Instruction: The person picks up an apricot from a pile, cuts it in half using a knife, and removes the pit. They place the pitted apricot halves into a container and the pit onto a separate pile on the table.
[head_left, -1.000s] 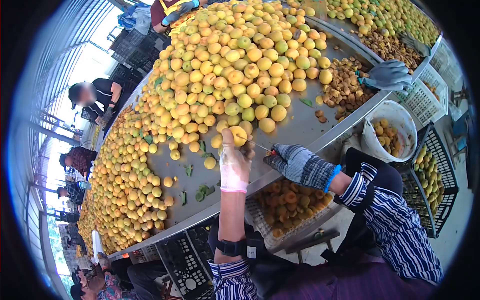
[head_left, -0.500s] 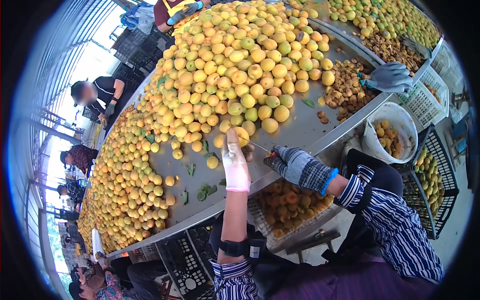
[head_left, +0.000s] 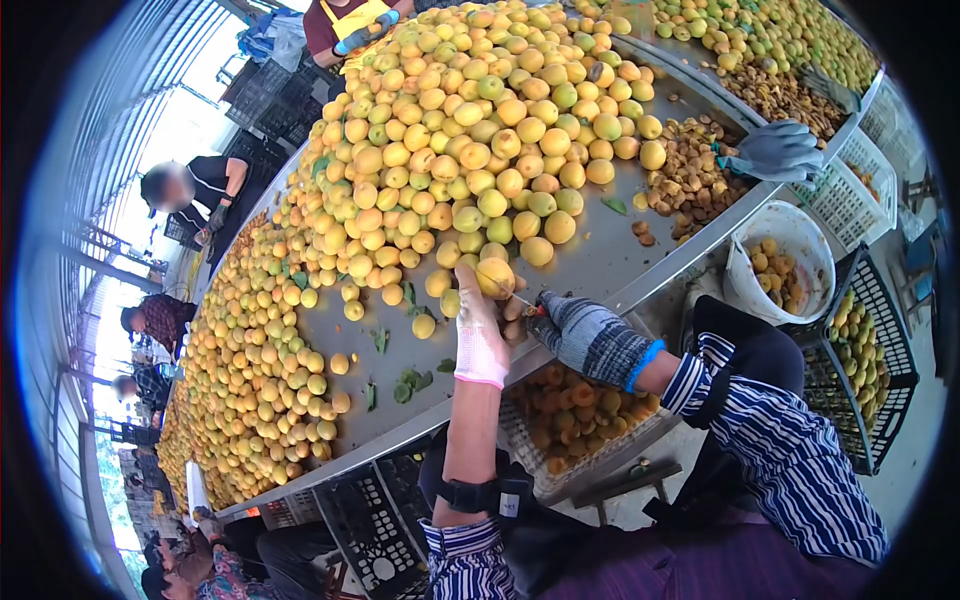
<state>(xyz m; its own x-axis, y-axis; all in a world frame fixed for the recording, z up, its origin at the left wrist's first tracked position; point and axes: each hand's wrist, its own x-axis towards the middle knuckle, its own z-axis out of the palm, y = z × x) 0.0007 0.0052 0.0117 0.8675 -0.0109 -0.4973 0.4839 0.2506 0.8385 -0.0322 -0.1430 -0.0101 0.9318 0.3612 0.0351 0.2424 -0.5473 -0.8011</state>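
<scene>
Nearest, a black wristband circles the left wrist, between the striped cuff and the glove's pink hem. Beyond it the left hand has a closed, cupping grip on one yellow fruit, held above the near edge of the metal tabletop. The right hand, in a grey knitted glove, has a narrow grip on the handle of a slim tool, whose shaft reaches the fruit's side; whether the tip is inside cannot be told.

To do this well, I would seat the fruit firmly without squeezing, keep the left fingers out of the shaft's line, and steer with small wrist turns rather than force. The fruit looks ripe enough to bruise. Working above the basket below the edge would catch drips. Loose leaves lie beside the main pile, best left out of the grip.

As for writing, a small white label by the wristband carries dark marks too small to read. On the white bucket and the farther crates I can make out no brand or lettering.
</scene>
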